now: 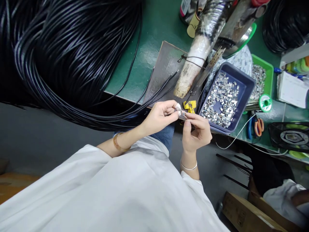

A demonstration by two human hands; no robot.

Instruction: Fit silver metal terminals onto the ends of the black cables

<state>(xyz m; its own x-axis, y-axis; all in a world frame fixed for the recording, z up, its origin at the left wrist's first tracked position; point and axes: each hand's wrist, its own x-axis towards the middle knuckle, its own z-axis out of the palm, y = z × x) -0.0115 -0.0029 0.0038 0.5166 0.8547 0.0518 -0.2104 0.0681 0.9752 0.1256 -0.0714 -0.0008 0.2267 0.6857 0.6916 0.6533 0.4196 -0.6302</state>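
My left hand is closed in a pinch, white wraps on its fingertips, with a small silvery metal clip at its tips. My right hand also has its fingers pinched, meeting the left at this piece; a thin pale strand shows beside it. Fingers partly cover what they hold. Just beyond the fingertips sits a yellow tool part. Right of my hands, a dark blue bin holds many loose metal clips. Black cables end on a dark board ahead of my left hand.
A large heap of black cable covers the left of the green table. A plastic-wrapped tube leans over the board. Rightward are a green bin, a solder spool, pliers and a fan. Another person's arm shows lower right.
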